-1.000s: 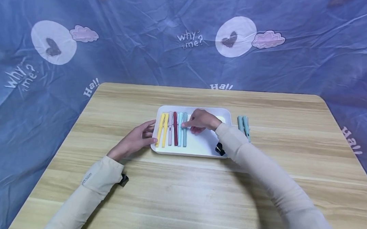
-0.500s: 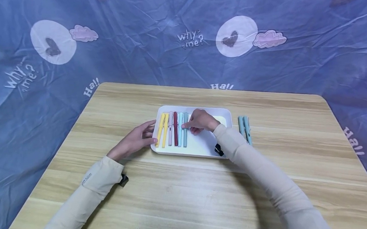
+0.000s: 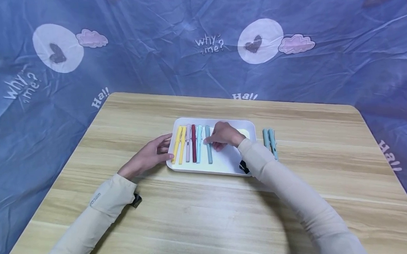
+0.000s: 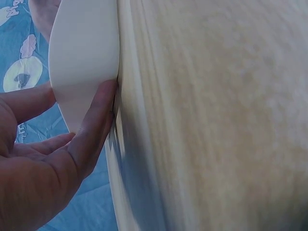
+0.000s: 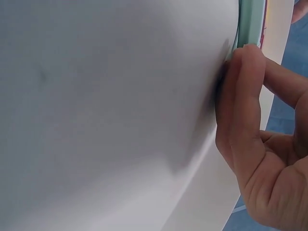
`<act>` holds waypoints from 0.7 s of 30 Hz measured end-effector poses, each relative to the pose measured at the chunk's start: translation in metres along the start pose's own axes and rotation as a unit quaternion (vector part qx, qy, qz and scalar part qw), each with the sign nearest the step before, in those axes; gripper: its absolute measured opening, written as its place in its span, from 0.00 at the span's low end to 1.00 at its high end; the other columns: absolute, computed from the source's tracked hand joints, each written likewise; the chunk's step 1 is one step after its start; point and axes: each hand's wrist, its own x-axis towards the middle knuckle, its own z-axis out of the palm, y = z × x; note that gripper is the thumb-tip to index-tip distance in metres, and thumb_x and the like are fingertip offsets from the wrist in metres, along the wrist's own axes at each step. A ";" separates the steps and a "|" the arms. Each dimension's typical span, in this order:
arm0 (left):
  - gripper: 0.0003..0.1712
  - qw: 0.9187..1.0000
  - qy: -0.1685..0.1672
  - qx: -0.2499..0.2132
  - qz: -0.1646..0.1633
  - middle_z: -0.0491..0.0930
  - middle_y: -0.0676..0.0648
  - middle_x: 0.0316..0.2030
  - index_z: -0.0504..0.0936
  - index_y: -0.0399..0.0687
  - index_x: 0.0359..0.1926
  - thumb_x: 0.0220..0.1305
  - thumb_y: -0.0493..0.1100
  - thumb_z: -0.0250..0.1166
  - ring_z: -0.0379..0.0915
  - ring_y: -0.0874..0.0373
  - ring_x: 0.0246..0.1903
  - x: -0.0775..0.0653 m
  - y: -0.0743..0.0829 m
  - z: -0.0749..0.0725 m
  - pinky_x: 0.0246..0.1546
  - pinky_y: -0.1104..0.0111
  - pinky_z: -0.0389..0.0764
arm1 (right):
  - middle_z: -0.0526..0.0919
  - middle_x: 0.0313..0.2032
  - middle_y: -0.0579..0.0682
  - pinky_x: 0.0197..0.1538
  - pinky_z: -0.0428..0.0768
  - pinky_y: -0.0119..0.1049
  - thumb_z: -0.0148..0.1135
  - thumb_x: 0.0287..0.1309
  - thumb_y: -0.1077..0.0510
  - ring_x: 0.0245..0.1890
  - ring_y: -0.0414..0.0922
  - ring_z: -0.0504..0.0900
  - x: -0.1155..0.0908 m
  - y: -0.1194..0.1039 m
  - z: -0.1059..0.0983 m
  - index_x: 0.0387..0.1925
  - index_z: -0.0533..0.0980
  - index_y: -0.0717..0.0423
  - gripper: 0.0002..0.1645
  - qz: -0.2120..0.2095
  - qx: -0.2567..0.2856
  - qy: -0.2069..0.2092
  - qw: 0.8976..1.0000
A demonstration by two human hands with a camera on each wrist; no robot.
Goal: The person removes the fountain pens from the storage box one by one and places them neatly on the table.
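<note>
A white tray (image 3: 227,162) lies on the table with a row of pens in its left half. From the left come two yellow pens (image 3: 177,145), a lilac pen (image 3: 188,150), a dark red pen (image 3: 194,148) and a light blue pen (image 3: 199,151). Slightly apart to their right is a teal pen (image 3: 209,155), its middle pinched by my right hand (image 3: 224,134). In the right wrist view, my fingertips cover part of this teal pen (image 5: 250,24). My left hand (image 3: 153,152) grips the tray's left end, thumb at the near corner and fingers along the outer side.
Two more teal pens (image 3: 270,139) lie side by side on the wooden table (image 3: 193,214), just right of the tray. My right forearm crosses over the tray's right near corner. A blue printed cloth (image 3: 173,67) hangs behind the table.
My right hand has shifted the teal pen slightly to the right, and a gap has opened between it and the light blue pen. My left hand stays at the tray's end.
</note>
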 end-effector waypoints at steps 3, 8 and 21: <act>0.46 1.000 -0.001 -0.005 0.000 0.64 0.33 0.74 0.51 0.39 0.82 0.71 0.32 0.65 0.70 0.38 0.67 -0.001 -0.001 0.000 0.62 0.55 0.80 | 0.83 0.19 0.53 0.26 0.86 0.32 0.74 0.64 0.54 0.15 0.40 0.81 0.001 0.001 0.001 0.27 0.81 0.64 0.17 0.001 0.000 -0.005 1.000; 0.46 1.000 -0.001 -0.004 0.002 0.64 0.32 0.74 0.51 0.39 0.82 0.71 0.32 0.65 0.70 0.38 0.67 -0.001 -0.001 0.000 0.61 0.56 0.81 | 0.83 0.18 0.53 0.26 0.86 0.32 0.72 0.66 0.54 0.15 0.39 0.81 0.001 0.001 0.002 0.25 0.81 0.63 0.19 0.001 0.000 -0.017 1.000; 0.46 1.000 -0.005 -0.003 -0.001 0.64 0.33 0.74 0.51 0.39 0.82 0.71 0.32 0.65 0.70 0.38 0.67 0.000 0.000 -0.001 0.63 0.54 0.79 | 0.84 0.20 0.53 0.30 0.88 0.34 0.69 0.69 0.55 0.17 0.41 0.83 -0.002 0.003 -0.003 0.26 0.81 0.65 0.19 -0.013 0.034 -0.039 0.999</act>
